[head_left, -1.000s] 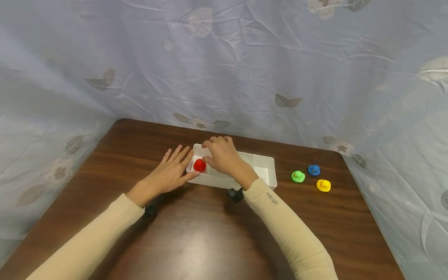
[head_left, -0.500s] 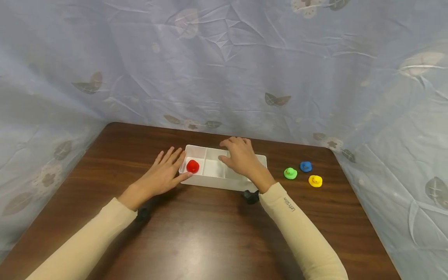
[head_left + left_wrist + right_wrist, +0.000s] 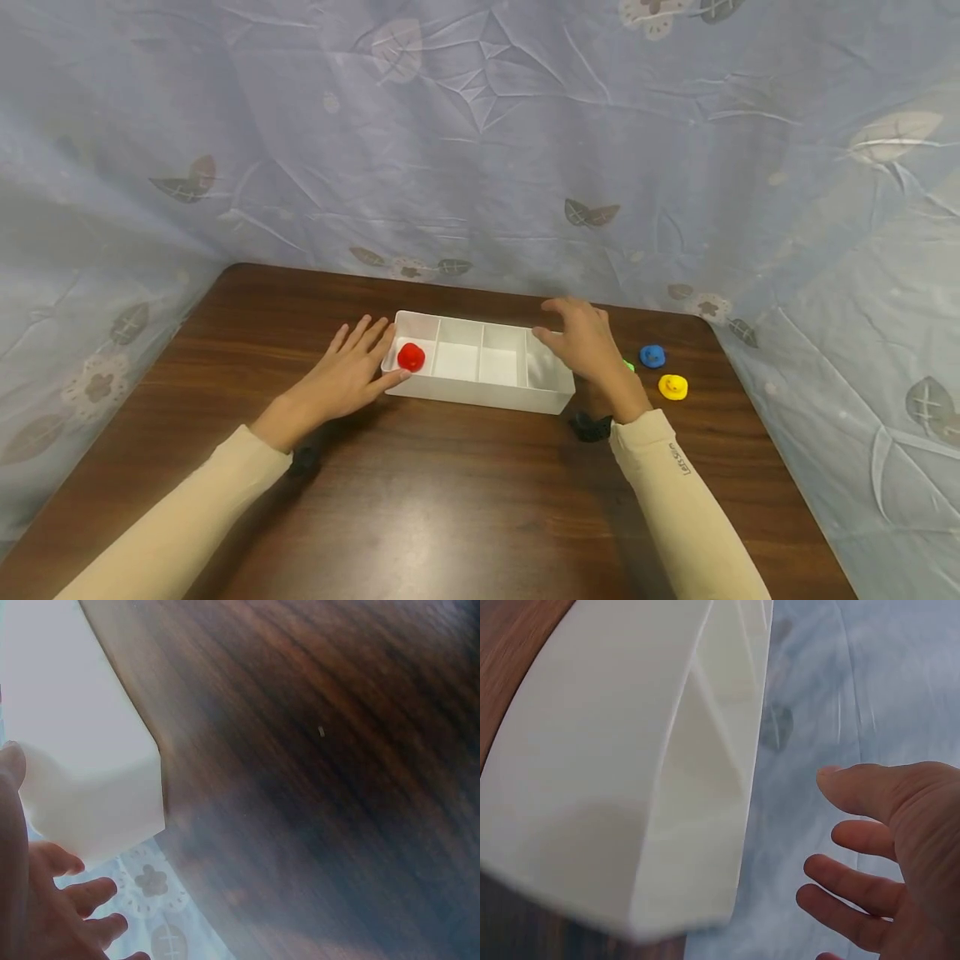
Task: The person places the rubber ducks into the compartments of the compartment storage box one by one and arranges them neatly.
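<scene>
A white tray with several compartments [image 3: 480, 392] lies on the table, and a red rubber duck [image 3: 411, 357] sits in its leftmost compartment. My left hand [image 3: 341, 375] rests against the tray's left end, fingers spread and thumb at the front corner; the left wrist view shows its fingers beside the white wall. Over the tray's right end hovers my right hand [image 3: 588, 346], fingers loosely bent with nothing between them. To its right are a blue duck [image 3: 652, 357] and a yellow duck [image 3: 673, 387]. A green duck [image 3: 628, 365] is mostly hidden behind the right hand.
The dark wooden table [image 3: 450, 500] ends at a patterned cloth curtain [image 3: 450, 167] at the back and sides. A black wrist device [image 3: 590, 427] shows under the right wrist, and another [image 3: 305, 458] under the left.
My right hand has moved rightward along the tray, from beside the red duck to the tray's right end, and now covers most of the green duck. The left hand stays at the tray's left end.
</scene>
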